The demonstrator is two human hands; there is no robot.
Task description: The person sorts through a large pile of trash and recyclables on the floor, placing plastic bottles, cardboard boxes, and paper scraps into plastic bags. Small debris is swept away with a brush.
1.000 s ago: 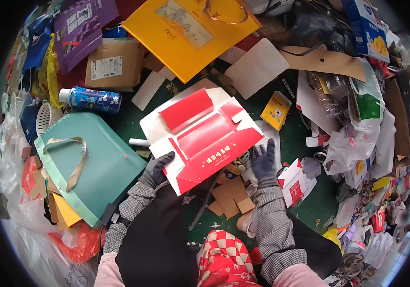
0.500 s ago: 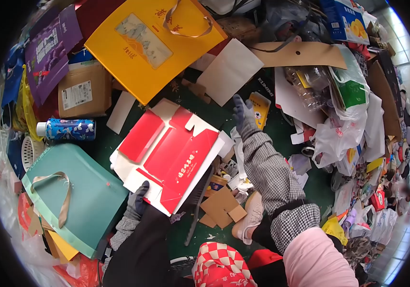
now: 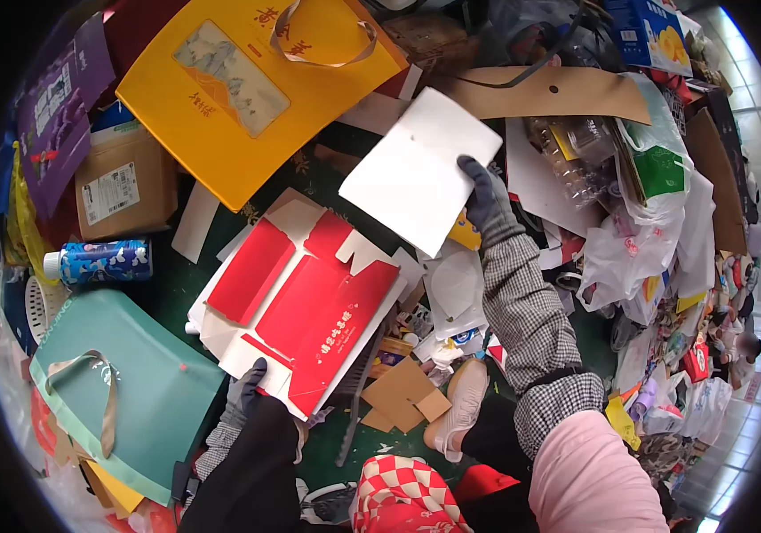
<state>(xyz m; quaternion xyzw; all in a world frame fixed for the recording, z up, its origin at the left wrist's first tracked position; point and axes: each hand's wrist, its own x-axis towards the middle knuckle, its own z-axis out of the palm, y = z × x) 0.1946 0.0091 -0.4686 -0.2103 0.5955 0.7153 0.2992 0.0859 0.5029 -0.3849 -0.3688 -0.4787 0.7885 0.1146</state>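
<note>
My left hand [image 3: 245, 387], in a dark glove, grips the lower edge of a flattened red and white box [image 3: 309, 298] in the middle of the view. My right hand [image 3: 489, 201], also gloved, is closed on the right edge of a white sheet of card [image 3: 423, 169], which is raised above the pile. Part of a yellow packet [image 3: 464, 233] shows beside that hand. Up and to the left of the red box lies a large yellow gift bag [image 3: 260, 89] with a ribbon handle.
A teal bag [image 3: 131, 382], a blue bottle [image 3: 105, 262], a cardboard box [image 3: 124, 182] and a purple bag [image 3: 62, 111] are at the left. Plastic bags [image 3: 633, 258] and mixed waste pile up at the right. Brown card pieces [image 3: 402, 395] lie near my shoe [image 3: 460, 407].
My right hand has taken hold of the white card and lifted it. The red box, still in my left hand, sits slightly lower and further left in view.
</note>
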